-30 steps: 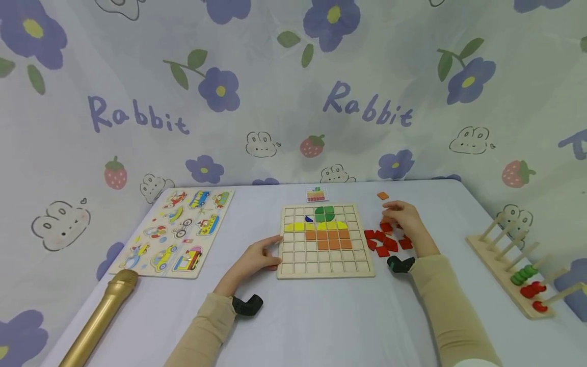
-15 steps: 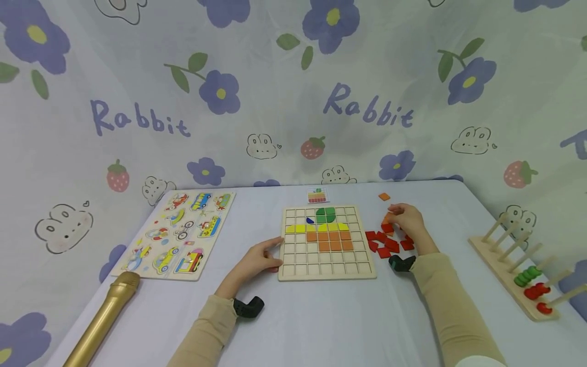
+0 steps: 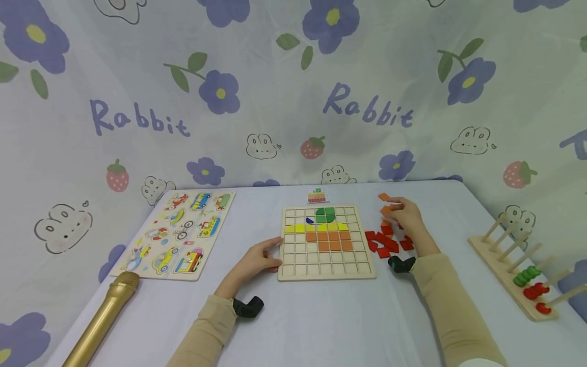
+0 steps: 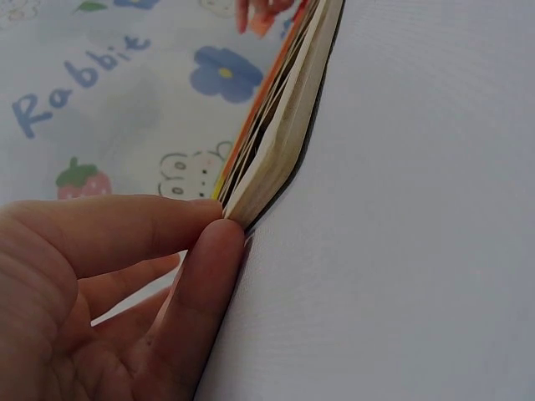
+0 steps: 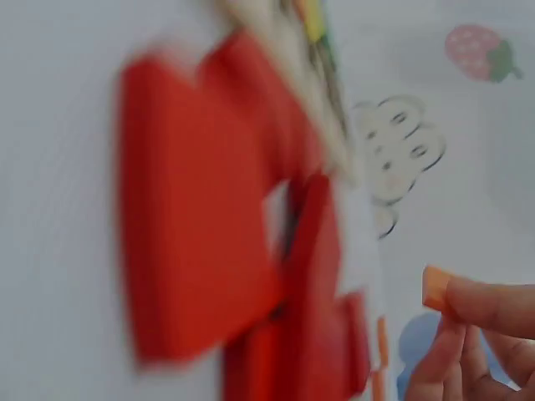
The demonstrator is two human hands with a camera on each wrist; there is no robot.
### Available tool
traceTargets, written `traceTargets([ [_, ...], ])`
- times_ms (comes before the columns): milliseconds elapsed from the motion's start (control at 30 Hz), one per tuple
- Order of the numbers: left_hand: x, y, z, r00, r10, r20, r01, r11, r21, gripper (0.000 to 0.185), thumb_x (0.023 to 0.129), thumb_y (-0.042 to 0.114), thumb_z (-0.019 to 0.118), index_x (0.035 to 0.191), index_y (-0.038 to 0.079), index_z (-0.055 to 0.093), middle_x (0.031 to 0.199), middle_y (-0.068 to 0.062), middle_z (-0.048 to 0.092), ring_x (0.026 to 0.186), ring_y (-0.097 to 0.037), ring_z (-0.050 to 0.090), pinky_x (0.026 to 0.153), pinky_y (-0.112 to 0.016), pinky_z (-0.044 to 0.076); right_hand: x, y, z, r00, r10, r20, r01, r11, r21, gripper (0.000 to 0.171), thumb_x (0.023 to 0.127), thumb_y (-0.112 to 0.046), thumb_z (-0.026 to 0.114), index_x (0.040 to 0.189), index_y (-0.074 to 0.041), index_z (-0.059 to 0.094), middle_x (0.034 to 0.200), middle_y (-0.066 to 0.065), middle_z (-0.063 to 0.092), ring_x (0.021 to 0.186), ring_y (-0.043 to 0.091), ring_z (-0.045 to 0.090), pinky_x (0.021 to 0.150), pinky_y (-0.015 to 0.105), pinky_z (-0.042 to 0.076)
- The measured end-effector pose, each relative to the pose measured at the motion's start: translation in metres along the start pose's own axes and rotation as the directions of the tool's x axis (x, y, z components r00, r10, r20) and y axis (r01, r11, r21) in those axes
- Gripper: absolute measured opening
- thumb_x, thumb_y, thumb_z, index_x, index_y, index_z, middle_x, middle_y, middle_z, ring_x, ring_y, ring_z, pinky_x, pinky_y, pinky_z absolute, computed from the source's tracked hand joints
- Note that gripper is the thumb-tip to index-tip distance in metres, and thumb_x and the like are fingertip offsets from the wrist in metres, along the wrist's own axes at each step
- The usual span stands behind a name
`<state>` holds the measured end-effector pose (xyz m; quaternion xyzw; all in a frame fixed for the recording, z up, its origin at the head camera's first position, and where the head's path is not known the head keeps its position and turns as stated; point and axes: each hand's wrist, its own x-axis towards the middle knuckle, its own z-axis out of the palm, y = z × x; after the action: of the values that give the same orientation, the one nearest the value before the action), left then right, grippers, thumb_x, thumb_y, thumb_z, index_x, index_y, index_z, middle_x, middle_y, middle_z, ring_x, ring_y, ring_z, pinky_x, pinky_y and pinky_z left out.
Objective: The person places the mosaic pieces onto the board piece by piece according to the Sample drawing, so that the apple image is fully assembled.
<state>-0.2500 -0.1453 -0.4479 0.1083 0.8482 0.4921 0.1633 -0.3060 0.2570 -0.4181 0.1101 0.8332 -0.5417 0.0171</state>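
Soft, even light is filling the head view, edges bowing; the right wrist view is blurring red square wooden tiles point(image 5: 209, 217).

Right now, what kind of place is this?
Likely a children's play table staged for recording: a grid tile board, a vehicle peg puzzle and a bead-stacking rack, against a hung "Rabbit" print cloth.
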Motion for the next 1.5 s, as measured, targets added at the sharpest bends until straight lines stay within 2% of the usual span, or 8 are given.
traceTargets([
  [200,0.003,-0.006,-0.001,1.0,-0.018,-0.013,0.018,1.0,0.002,0.066,0.078,0.014,0.072,0.138,0.011,0.044,0.06,-0.004,0.054,0.056,-0.013,0.058,0.057,-0.024,0.047,-0.006,-0.02,0.011,0.979,0.02,0.205,-0.09,0.937,0.338,0.053,0.089,-0.008,0.059,0.137,0.001,0.039,0.101,-0.003,0.056,0.08,0.006,0.057,0.077,0.02,0.048],
  [300,0.002,-0.005,-0.002,1.0,-0.022,-0.009,0.022,1.0,-0.005,0.066,0.078,0.014,0.072,0.138,0.012,0.044,0.06,-0.005,0.054,0.056,-0.013,0.058,0.058,-0.024,0.047,-0.01,-0.026,0.024,0.956,0.016,0.292,-0.144,0.895,0.422,0.038,0.089,-0.006,0.06,0.125,-0.002,0.048,0.085,-0.007,0.061,0.076,0.008,0.058,0.071,0.019,0.049],
  [433,0.001,-0.005,-0.002,1.0,-0.011,0.0,0.011,1.0,-0.017,0.066,0.078,0.014,0.072,0.138,0.011,0.044,0.061,-0.005,0.055,0.056,-0.013,0.058,0.058,-0.025,0.047,-0.015,-0.032,0.052,0.924,0.003,0.382,-0.191,0.869,0.456,0.024,0.089,-0.003,0.058,0.112,-0.005,0.053,0.084,-0.004,0.064,0.077,0.009,0.061,0.074,0.022,0.05],
  [600,0.001,-0.004,-0.002,1.0,-0.006,0.004,0.006,1.0,-0.018,0.066,0.078,0.014,0.072,0.138,0.011,0.044,0.061,-0.005,0.055,0.056,-0.013,0.058,0.059,-0.026,0.046,-0.026,-0.044,0.094,0.897,-0.057,0.438,-0.088,0.949,0.304,0.031,0.088,-0.005,0.061,0.117,0.004,0.056,0.094,0.001,0.064,0.084,0.011,0.063,0.085,0.03,0.049],
  [733,0.002,-0.003,-0.001,1.0,-0.014,0.001,0.014,1.0,-0.016,0.066,0.078,0.014,0.072,0.138,0.012,0.044,0.06,-0.005,0.055,0.056,-0.013,0.058,0.059,-0.025,0.046,-0.034,-0.051,0.124,0.891,-0.109,0.441,0.076,0.993,0.092,0.023,0.082,-0.007,0.068,0.103,0.001,0.065,0.098,0.008,0.065,0.084,0.015,0.062,0.079,0.03,0.051],
  [967,0.001,-0.002,-0.001,1.0,-0.008,0.0,0.008,1.0,-0.016,0.066,0.078,0.012,0.071,0.138,0.011,0.044,0.06,-0.004,0.053,0.056,-0.013,0.058,0.059,-0.025,0.047,-0.044,-0.055,0.147,0.905,-0.145,0.401,0.259,0.934,-0.246,0.008,0.076,-0.009,0.074,0.082,-0.009,0.068,0.081,0.001,0.064,0.075,0.015,0.053,0.065,0.026,0.043],
  [1233,0.003,0.001,-0.001,1.0,-0.008,-0.004,0.008,1.0,0.005,0.066,0.078,0.012,0.071,0.138,0.011,0.044,0.059,-0.004,0.054,0.055,-0.013,0.057,0.058,-0.026,0.045,-0.048,-0.056,0.149,0.911,-0.145,0.386,0.285,0.897,-0.338,0.008,0.076,-0.011,0.074,0.077,-0.012,0.066,0.078,-0.001,0.061,0.075,0.016,0.05,0.066,0.027,0.042],
  [1500,0.002,0.001,-0.001,1.0,-0.015,-0.005,0.016,1.0,0.015,0.066,0.078,0.013,0.071,0.138,0.012,0.044,0.059,-0.004,0.055,0.054,-0.013,0.056,0.058,-0.026,0.044,-0.037,-0.05,0.11,0.926,-0.208,0.316,0.279,0.939,-0.199,0.019,0.078,-0.014,0.073,0.094,-0.006,0.066,0.087,0.006,0.059,0.081,0.02,0.051,0.066,0.029,0.043],
])
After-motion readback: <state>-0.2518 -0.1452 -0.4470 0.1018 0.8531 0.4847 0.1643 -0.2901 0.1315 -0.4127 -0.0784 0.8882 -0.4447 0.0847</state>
